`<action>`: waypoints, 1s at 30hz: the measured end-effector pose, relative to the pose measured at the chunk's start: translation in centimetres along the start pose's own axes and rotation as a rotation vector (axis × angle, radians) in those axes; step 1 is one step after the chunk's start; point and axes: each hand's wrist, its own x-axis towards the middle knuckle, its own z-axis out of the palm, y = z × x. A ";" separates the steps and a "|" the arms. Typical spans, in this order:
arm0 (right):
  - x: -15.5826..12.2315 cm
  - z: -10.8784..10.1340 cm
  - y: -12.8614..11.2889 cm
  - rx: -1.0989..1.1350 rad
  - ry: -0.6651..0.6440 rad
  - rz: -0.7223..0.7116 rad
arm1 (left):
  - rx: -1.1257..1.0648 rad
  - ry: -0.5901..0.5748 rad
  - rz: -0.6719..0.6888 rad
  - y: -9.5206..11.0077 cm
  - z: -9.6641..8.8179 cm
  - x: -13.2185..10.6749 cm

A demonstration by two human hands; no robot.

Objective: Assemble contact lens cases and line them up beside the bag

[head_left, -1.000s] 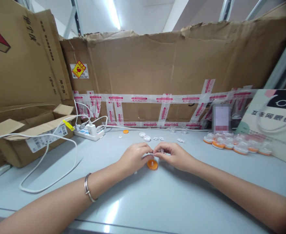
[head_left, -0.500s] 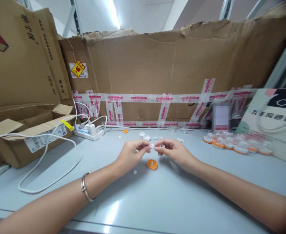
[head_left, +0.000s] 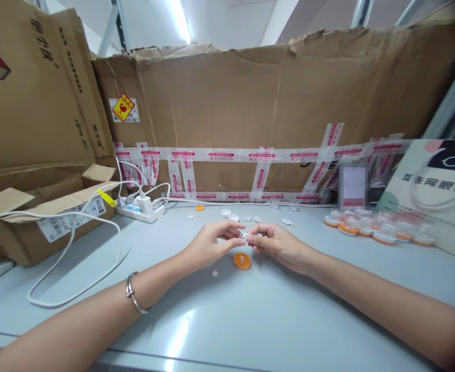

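Both my hands meet a little above the grey table (head_left: 251, 320), near its middle. My left hand (head_left: 211, 245) pinches a small white perforated disc (head_left: 243, 236) between thumb and fingertips. My right hand (head_left: 276, 243) is closed in a pinch against the same small white part, holding another tiny piece that I cannot make out. An orange round cap (head_left: 242, 260) lies flat on the table just below the fingertips. A tiny white bit (head_left: 213, 272) lies left of it. A metal bracelet sits on my left wrist.
Small white and orange parts (head_left: 227, 214) lie scattered behind the hands. Several assembled clear-and-orange pieces (head_left: 370, 228) stand at the right. A white power strip (head_left: 140, 209) with looping cables and an open cardboard box (head_left: 37, 212) are at the left. A taped cardboard wall (head_left: 258, 113) closes the back.
My hands lifted from the orange cap on the table and brought the small white disc up between the fingertips. The cap stayed where it was.
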 end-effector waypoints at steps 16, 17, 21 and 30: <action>-0.4 -0.4 -0.2 0.188 -0.274 0.076 | 0.139 -0.092 0.205 1.0 -0.9 -0.3; -0.4 -0.5 -0.2 0.198 -0.274 0.067 | 0.131 -0.076 0.195 0.9 -1.0 -0.2; -0.4 -0.7 -0.4 0.173 -0.228 0.043 | 0.104 0.016 0.149 0.4 -1.3 0.1; -0.5 0.8 -0.1 0.163 0.015 0.027 | 0.280 0.097 0.289 1.1 -0.4 -0.3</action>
